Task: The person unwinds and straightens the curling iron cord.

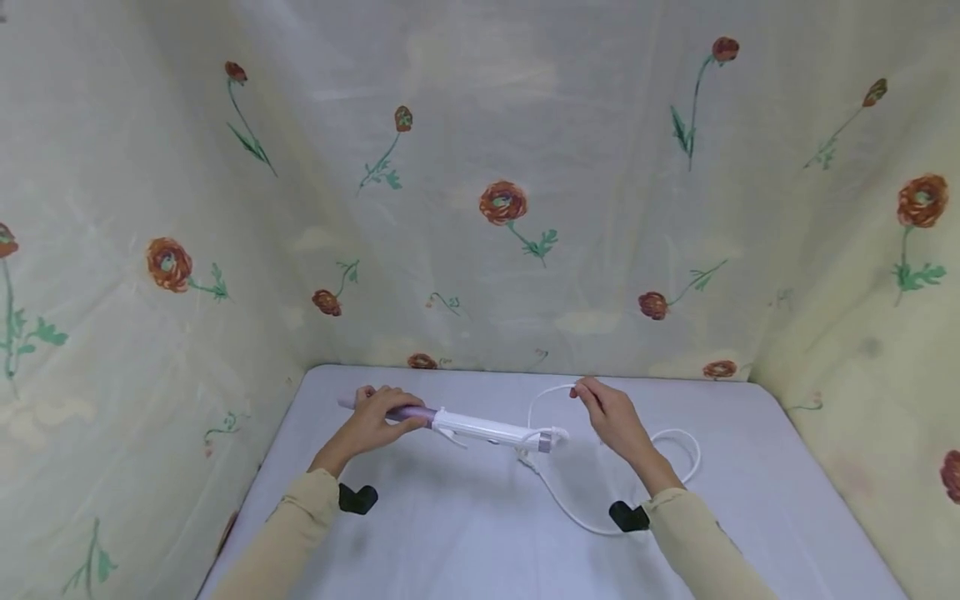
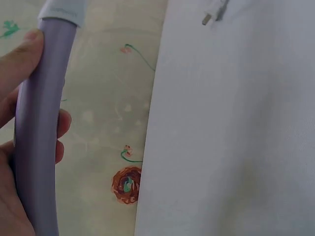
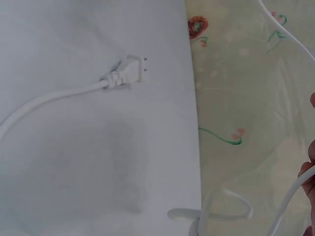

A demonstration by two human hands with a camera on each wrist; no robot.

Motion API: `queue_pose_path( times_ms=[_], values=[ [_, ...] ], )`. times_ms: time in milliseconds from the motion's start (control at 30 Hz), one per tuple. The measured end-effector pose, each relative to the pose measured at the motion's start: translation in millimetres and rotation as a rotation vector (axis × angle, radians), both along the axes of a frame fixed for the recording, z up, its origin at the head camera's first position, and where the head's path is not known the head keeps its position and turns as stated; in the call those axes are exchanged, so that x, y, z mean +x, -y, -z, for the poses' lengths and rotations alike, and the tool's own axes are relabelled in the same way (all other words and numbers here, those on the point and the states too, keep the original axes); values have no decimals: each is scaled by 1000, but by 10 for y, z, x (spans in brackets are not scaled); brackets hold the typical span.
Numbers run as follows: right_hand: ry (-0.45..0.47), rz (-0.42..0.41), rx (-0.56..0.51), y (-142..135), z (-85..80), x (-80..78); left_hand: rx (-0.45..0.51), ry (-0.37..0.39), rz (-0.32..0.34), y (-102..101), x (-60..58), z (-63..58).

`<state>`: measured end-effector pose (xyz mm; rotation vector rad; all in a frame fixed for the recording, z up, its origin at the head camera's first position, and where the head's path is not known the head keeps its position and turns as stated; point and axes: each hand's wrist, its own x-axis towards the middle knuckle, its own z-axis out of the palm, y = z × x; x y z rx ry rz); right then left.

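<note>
In the head view my left hand [image 1: 382,417] grips a curling iron [image 1: 487,429] by its purple barrel, above the table. Its white handle points right, and a small lever sticks out below. The left wrist view shows my thumb on one side of the purple barrel [image 2: 42,123] and fingertips on the other. My right hand [image 1: 611,417] pinches the white cord [image 1: 551,390] to the right of the handle. In the right wrist view only some fingers show at the edge, by the cord [image 3: 290,196]. The two-pin plug [image 3: 129,71] lies on the table.
A white-covered table [image 1: 450,550] spreads beneath both hands. Flower-printed sheeting [image 1: 465,283] hangs behind it and along the sides. A loop of cord [image 1: 693,454] curves around behind my right forearm, and another stretch runs from the plug across the tabletop.
</note>
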<state>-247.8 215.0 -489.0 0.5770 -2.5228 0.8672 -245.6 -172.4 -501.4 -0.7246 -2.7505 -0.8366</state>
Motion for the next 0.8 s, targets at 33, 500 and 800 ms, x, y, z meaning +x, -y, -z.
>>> queue_pose_path(
  times_ms=[33,500,800],
  values=[
    [15,0,14,-12,35,-3,17,15,11,-5,-2,-2],
    [242,-131,111,175,545,241,161,-38,-113,-273,-206,-50],
    [356,-128,12,360,675,599,111,-143,-246,-507,-476,69]
  ],
)
